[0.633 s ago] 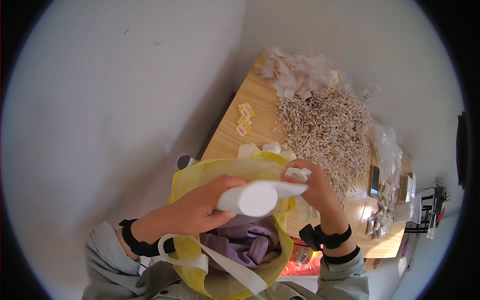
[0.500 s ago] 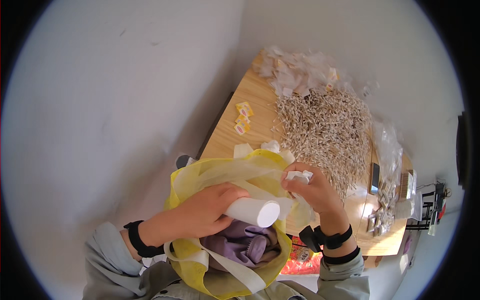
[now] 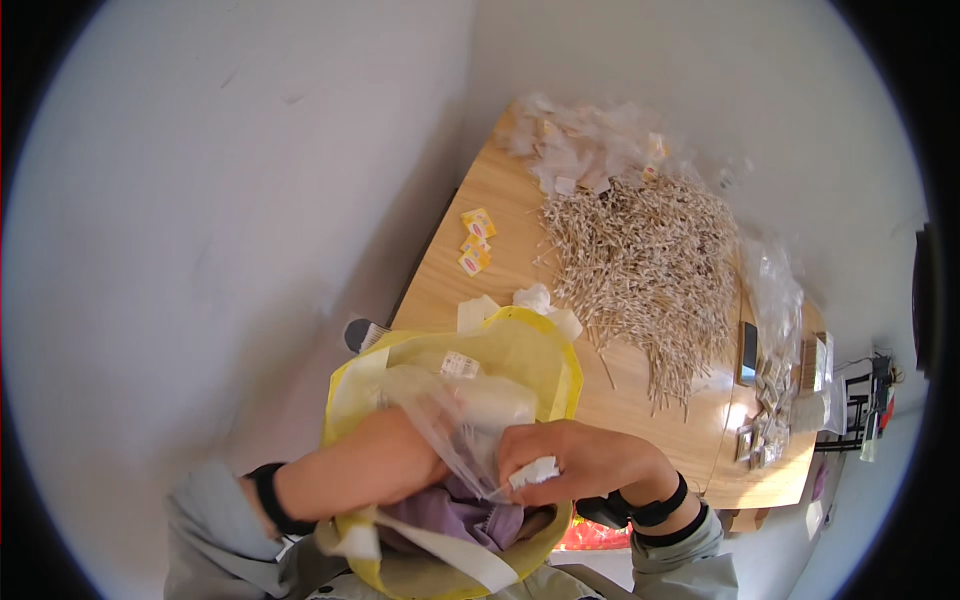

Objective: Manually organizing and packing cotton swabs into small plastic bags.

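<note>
A yellow tote bag (image 3: 572, 375) with white straps stands open against my body, purple cloth (image 3: 455, 520) bunched inside it. Within its mouth is a clear plastic bag (image 3: 425, 385) bearing a small white label. My left hand (image 3: 425, 425) reaches into the plastic, which blurs its fingers. Beside those fingers a pale, whitish shape (image 3: 505, 402) shows through the film, its outline unclear. My right hand (image 3: 565, 455) is closed, pinching the plastic's edge together with a crumpled piece of white paper (image 3: 535, 472).
A large heap of cotton swabs (image 3: 640, 260) covers much of the wooden table (image 3: 440, 275). Behind it lie clear plastic bags (image 3: 590, 135). Yellow cards (image 3: 476, 240) and crumpled tissue (image 3: 535, 297) lie left of the heap. A phone (image 3: 748, 352) and small packs (image 3: 765, 435) are at right.
My left hand has gone down into the clear plastic bag, and the white cylinder it held is no longer plainly visible. My right hand has moved left and lower, drawing the plastic along.
</note>
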Tool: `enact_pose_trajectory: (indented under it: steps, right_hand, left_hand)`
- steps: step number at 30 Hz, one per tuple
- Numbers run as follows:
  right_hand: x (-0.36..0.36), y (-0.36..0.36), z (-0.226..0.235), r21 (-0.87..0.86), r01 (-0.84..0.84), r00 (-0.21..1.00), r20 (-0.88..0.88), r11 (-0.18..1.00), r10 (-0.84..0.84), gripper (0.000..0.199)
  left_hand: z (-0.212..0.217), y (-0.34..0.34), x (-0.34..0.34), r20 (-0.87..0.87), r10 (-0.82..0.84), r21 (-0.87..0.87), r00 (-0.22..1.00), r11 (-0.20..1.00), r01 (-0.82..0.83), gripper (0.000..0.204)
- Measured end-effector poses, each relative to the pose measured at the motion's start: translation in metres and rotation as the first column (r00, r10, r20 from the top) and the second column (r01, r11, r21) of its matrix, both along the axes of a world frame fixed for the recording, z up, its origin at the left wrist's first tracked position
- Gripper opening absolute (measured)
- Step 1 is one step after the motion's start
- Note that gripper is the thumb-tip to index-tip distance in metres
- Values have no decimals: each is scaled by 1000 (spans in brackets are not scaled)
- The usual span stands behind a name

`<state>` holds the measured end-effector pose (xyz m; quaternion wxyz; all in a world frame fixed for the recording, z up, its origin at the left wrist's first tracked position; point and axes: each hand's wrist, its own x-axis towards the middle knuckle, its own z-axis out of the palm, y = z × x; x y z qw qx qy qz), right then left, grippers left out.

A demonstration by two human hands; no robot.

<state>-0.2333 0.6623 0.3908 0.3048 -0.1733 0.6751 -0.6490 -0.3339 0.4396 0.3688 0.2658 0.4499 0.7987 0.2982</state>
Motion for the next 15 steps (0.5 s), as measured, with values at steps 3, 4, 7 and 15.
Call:
enact_pose_trajectory:
  steps: [3,4,7,15]
  right_hand:
    - [3,5,-2,79,80,996,-41,994,-77,17]
    - [2,2,5,62,10,1000,-24,998,-9,15]
    - [-2,-6,8,-12,-155,988,-17,988,155,13]
    - [-36,90,-26,136,881,473,-236,453,-849,36]
  left_hand:
    - [40,-22,6,-447,-260,235,856,889,393,45]
    - [49,-15,4,-446,-265,236,855,887,398,45]
    - [52,4,-7,-417,-269,3,868,955,297,69]
    - [-18,-24,15,-195,-416,-218,888,901,374,39]
